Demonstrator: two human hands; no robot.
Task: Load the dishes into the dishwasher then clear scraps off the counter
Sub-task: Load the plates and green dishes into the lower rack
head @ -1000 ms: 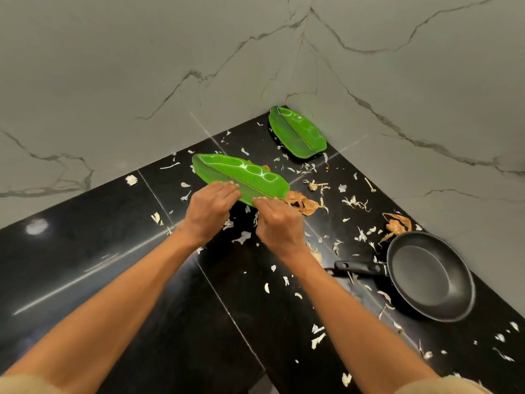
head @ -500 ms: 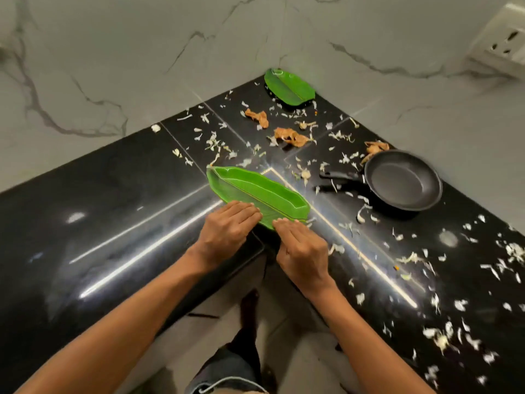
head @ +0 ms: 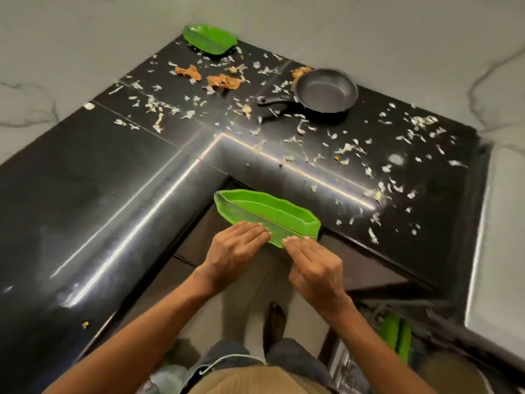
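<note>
I hold a green leaf-shaped plate in the air past the inner corner of the black L-shaped counter. My left hand and my right hand grip its near rim side by side, fingers on top. A second green leaf plate lies in the far corner of the counter. A black frying pan sits at the right, handle pointing left. White peel scraps and brown scraps litter the counter. At lower right an open dishwasher rack shows green plates standing in it.
Marble walls rise behind the counter, and a pale marble surface borders it on the right. My legs and the floor lie below the held plate.
I have pulled the green plate off the counter toward myself and stepped back. It now hangs past the counter's inner corner, and the dishwasher rack has come into view.
</note>
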